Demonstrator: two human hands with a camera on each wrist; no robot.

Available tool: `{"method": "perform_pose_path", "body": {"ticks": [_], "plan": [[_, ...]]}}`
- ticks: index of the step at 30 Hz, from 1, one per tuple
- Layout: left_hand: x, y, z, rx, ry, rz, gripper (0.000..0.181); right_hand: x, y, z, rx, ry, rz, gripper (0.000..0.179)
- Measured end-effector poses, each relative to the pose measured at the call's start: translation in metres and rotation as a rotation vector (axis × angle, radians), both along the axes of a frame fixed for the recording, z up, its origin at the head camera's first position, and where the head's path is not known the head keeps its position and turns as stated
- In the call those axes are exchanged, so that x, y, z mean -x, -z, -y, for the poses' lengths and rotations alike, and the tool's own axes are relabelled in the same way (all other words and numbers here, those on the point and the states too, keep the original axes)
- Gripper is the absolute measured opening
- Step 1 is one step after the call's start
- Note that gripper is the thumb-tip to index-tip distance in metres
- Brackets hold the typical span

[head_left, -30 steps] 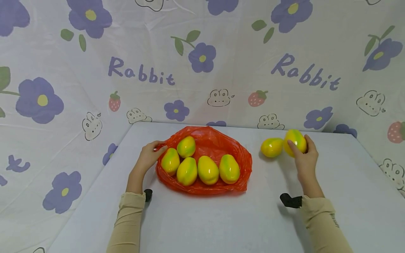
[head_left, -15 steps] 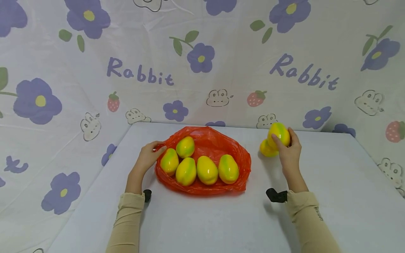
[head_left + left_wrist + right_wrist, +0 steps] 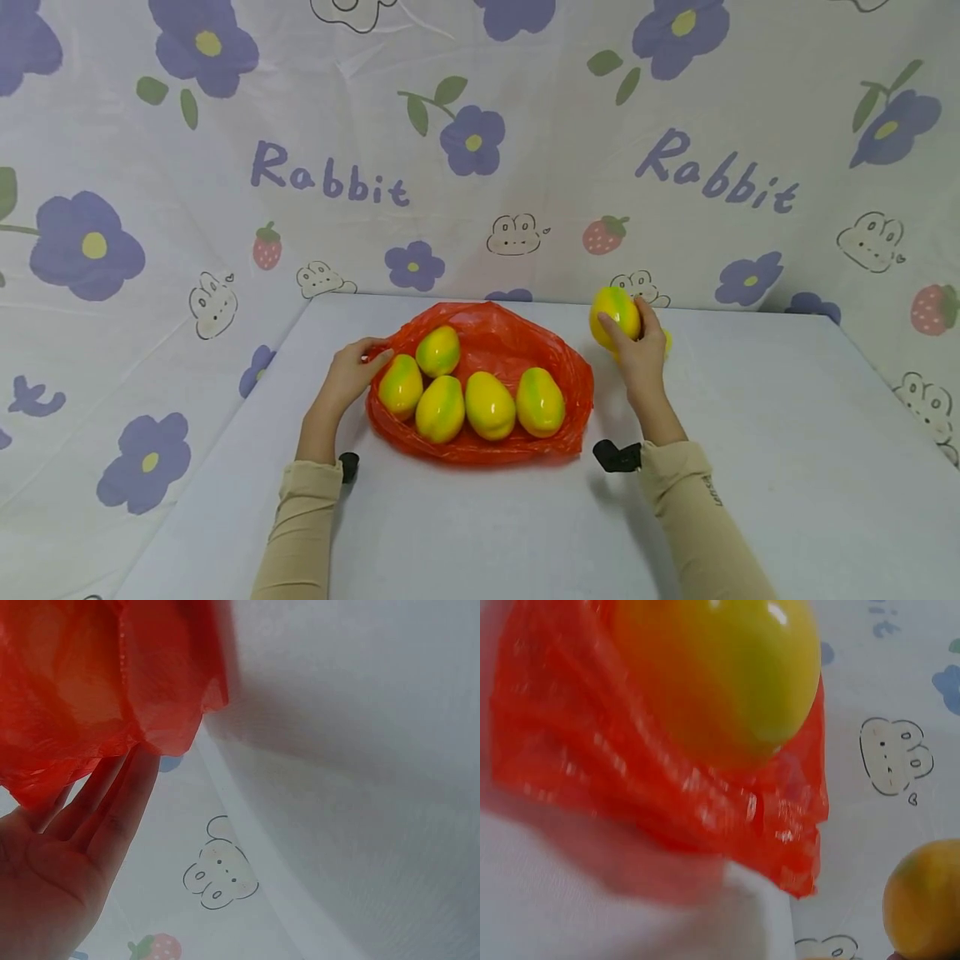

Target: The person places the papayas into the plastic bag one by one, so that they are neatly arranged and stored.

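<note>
An open red plastic bag point(image 3: 510, 337) lies on the table with several shiny yellow-green mangoes point(image 3: 491, 406) inside. My left hand point(image 3: 348, 379) holds the bag's left edge between thumb and fingers; in the left wrist view its fingers reach behind the red plastic point(image 3: 165, 675). Off the bag's right side, my right hand point(image 3: 647, 362) grips one mango point(image 3: 613, 318), raised above the table. That mango point(image 3: 928, 900) also shows at the lower right of the right wrist view. Another mango point(image 3: 668, 342) is mostly hidden behind the right hand.
The white table point(image 3: 480, 533) ends at a patterned cloth backdrop point(image 3: 450, 200) with flowers and rabbits. Black wrist mounts point(image 3: 617, 456) stick out at both sleeves.
My right hand has carried its mango leftward towards the bag, now passing in front of the mango on the table. The left hand and bag stay in place.
</note>
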State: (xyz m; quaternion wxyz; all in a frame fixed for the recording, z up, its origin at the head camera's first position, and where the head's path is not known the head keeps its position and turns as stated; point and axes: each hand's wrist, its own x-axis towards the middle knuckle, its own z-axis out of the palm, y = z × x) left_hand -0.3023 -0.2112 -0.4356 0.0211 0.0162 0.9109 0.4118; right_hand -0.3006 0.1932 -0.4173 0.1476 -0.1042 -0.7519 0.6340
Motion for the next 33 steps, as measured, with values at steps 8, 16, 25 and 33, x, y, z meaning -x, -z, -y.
{"method": "perform_pose_path", "body": {"ticks": [8,16,25,33], "plan": [[0.001,-0.002,0.0,0.005,0.006,-0.005,0.046,0.003,-0.005,0.024,0.009,-0.06,0.004,0.077],[0.0,-0.001,0.0,-0.002,0.005,0.0,0.046,0.003,-0.009,0.046,0.017,-0.125,-0.004,0.076],[0.0,-0.001,0.0,0.001,0.005,-0.006,0.046,0.005,-0.008,0.077,0.087,-0.197,-0.019,0.077],[-0.004,-0.005,-0.003,-0.005,0.0,0.006,0.045,0.006,-0.005,0.099,0.087,-0.237,-0.021,0.076]]}}
